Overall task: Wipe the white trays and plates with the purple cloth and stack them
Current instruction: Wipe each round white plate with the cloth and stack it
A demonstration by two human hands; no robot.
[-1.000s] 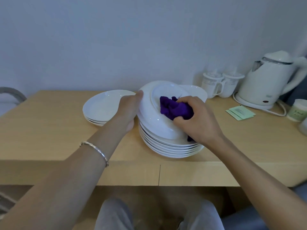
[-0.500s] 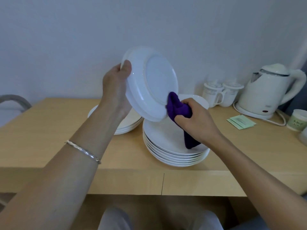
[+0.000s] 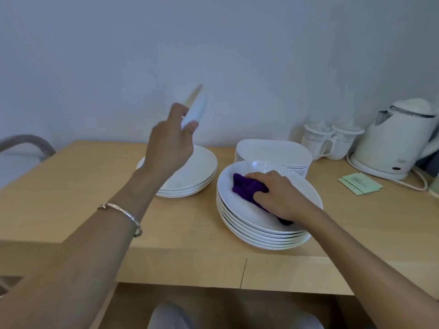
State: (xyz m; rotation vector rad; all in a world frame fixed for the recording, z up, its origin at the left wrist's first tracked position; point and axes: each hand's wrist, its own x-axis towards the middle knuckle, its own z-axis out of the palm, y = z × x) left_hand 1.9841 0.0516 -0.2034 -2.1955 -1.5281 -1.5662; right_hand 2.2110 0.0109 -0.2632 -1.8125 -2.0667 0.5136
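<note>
Swung away leftward, the plate (image 3: 195,107) now tilts edge-on, pinched by the left hand (image 3: 169,143) above the left stack (image 3: 190,184) and best lowered flat and centred, while the right hand (image 3: 280,195) grips the bunched purple cloth (image 3: 245,188) on the right stack (image 3: 261,236).

My left hand (image 3: 171,141) is up, arm stretched forward, fingers and thumb pinching a plate (image 3: 196,108). My right hand (image 3: 278,193) sits low, palm down, fingers curled over the cloth (image 3: 247,189).
</note>
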